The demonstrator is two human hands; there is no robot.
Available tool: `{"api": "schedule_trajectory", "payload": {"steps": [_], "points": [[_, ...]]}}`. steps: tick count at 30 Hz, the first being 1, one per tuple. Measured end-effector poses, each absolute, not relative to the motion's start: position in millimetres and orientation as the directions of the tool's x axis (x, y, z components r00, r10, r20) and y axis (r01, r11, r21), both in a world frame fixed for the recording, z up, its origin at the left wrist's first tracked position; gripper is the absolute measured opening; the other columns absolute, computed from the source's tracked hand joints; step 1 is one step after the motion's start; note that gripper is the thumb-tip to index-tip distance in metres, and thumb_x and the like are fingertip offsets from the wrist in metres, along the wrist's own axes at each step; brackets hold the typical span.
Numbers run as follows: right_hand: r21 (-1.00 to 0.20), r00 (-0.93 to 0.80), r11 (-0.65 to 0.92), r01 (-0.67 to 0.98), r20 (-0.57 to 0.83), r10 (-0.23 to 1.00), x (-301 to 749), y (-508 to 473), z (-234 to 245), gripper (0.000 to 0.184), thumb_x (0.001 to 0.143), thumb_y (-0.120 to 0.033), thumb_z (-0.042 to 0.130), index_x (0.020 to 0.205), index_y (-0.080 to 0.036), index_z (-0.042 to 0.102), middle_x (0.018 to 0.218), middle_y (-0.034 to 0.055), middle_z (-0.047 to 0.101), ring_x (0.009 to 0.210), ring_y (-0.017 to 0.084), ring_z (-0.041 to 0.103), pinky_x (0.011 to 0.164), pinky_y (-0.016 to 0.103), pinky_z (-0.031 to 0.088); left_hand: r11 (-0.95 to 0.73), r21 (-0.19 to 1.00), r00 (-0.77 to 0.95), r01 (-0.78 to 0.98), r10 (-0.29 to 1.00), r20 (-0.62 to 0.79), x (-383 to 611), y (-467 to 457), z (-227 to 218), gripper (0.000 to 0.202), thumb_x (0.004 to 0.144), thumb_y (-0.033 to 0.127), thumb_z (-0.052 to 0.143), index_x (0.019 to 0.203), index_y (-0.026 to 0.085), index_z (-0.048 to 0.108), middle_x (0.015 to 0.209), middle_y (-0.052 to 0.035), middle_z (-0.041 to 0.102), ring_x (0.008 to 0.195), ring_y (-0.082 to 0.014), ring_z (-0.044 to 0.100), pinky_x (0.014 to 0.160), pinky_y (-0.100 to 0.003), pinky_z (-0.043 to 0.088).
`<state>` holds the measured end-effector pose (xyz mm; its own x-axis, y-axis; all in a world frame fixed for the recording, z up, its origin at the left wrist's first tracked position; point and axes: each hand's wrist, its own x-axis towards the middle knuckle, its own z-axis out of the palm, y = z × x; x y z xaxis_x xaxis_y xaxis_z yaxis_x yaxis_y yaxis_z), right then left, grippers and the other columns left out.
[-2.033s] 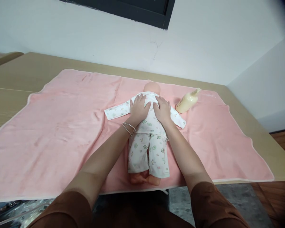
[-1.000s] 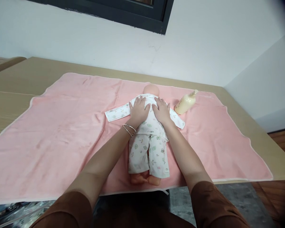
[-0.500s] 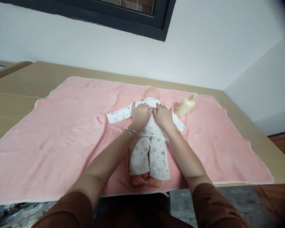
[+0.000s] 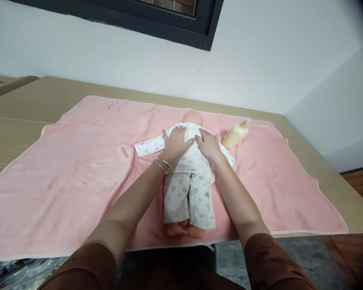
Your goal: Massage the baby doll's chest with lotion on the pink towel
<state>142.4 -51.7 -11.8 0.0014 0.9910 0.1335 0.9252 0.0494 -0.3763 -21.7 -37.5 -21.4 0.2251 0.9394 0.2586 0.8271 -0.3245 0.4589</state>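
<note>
A baby doll (image 4: pixel 192 163) in a white printed top and trousers lies stretched out on a pink blanket (image 4: pixel 87 161), its head away from me and its bare feet near the front edge. Flat on the left side of its upper back rests my left hand (image 4: pixel 176 143), fingers spread, two thin bangles at the wrist. On the right side of the upper back lies my right hand (image 4: pixel 209 145), also open, with its thumb close to the left thumb. Both hands press on the cloth without gripping it. The sleeves reach out to either side.
A cream pump bottle (image 4: pixel 236 134) lies tilted on the blanket, right of the doll. Under the blanket is a wooden table (image 4: pixel 27 104) against a white wall, below a dark window frame (image 4: pixel 169 32). Plastic-wrapped items (image 4: pixel 27 272) sit below the table at the left.
My left hand has slid outward to the left with its fingers spreading wider. My right hand has shifted very slightly, and more of the doll's back shows between them.
</note>
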Motion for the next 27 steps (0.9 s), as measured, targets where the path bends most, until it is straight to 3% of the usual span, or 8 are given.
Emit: {"api": "schedule_trajectory", "payload": {"steps": [3,6,10,12,15,18,23,27], "points": [[-0.254,0.013,0.029,0.967,0.162,0.987,126,-65,-2,0.051,0.106,-0.033,0.030,0.144,-0.011,0.057,0.150,0.0213,0.062,0.142,0.038,0.053,0.124,0.068,0.023,-0.348,0.410,0.220,0.843,0.919,0.327,-17,-43,-18,0.043,0.102,0.044,0.050,0.135,0.021,0.066,0.143,-0.0145,0.068,0.138,-0.0340,0.058,0.132,-0.066,0.012],[-0.127,0.008,0.014,0.992,0.173,0.985,107,-82,10,0.046,0.106,-0.027,0.029,0.124,-0.011,0.068,0.127,0.0229,0.074,0.124,0.037,0.066,0.125,0.062,0.021,-0.369,0.327,0.251,0.870,0.903,0.350,-9,-51,-16,0.034,0.105,0.036,0.047,0.116,0.018,0.073,0.123,-0.0163,0.075,0.124,-0.0342,0.065,0.130,-0.061,0.023],[-0.143,0.011,0.013,0.990,0.166,0.986,106,-83,11,0.046,0.106,-0.028,0.029,0.122,-0.012,0.069,0.127,0.0214,0.074,0.124,0.035,0.068,0.126,0.063,0.020,-0.360,0.332,0.235,0.872,0.902,0.361,-5,-56,-18,0.037,0.106,0.033,0.041,0.119,0.018,0.072,0.129,-0.0174,0.073,0.129,-0.0343,0.063,0.131,-0.061,0.021],[-0.223,0.014,0.018,0.975,0.139,0.990,118,-73,4,0.048,0.106,-0.030,0.030,0.137,-0.012,0.062,0.146,0.0216,0.065,0.141,0.036,0.057,0.126,0.066,0.020,-0.323,0.389,0.201,0.863,0.925,0.324,-7,-53,-21,0.044,0.106,0.037,0.040,0.137,0.018,0.065,0.150,-0.0180,0.062,0.144,-0.0362,0.053,0.131,-0.067,0.017],[-0.334,0.014,0.011,0.942,0.072,0.997,140,-56,-9,0.061,0.108,-0.043,0.029,0.162,-0.015,0.039,0.173,0.0170,0.032,0.162,0.033,0.027,0.128,0.070,0.014,-0.253,0.465,0.174,0.848,0.963,0.207,-9,-46,-25,0.059,0.105,0.046,0.041,0.157,0.019,0.047,0.171,-0.0158,0.037,0.161,-0.0369,0.031,0.128,-0.073,0.017],[-0.359,-0.017,0.023,0.933,0.018,1.000,152,-48,-15,0.067,0.108,-0.052,0.027,0.167,-0.020,0.028,0.178,0.0119,0.019,0.166,0.029,0.016,0.130,0.069,0.006,-0.264,0.451,0.178,0.853,0.958,0.224,-9,-44,-27,0.058,0.106,0.046,0.041,0.157,0.020,0.048,0.170,-0.0160,0.039,0.161,-0.0353,0.032,0.129,-0.073,0.018],[-0.225,-0.037,0.053,0.973,0.075,0.996,135,-64,-4,0.061,0.109,-0.038,0.026,0.161,-0.010,0.039,0.169,0.0200,0.039,0.158,0.035,0.035,0.129,0.071,0.007,-0.407,0.364,0.237,0.838,0.872,0.428,-5,-52,-29,0.040,0.106,0.032,0.041,0.121,0.019,0.076,0.137,-0.0151,0.072,0.130,-0.0319,0.066,0.134,-0.066,0.008],[-0.083,-0.067,0.078,0.993,0.131,0.989,115,-83,9,0.054,0.107,-0.028,0.027,0.147,-0.005,0.055,0.150,0.0246,0.062,0.139,0.038,0.058,0.129,0.066,0.007,-0.420,0.355,0.214,0.835,0.842,0.495,-4,-57,-30,0.042,0.107,0.033,0.040,0.097,0.023,0.079,0.116,-0.0102,0.080,0.110,-0.0300,0.073,0.133,-0.068,-0.007]]}}
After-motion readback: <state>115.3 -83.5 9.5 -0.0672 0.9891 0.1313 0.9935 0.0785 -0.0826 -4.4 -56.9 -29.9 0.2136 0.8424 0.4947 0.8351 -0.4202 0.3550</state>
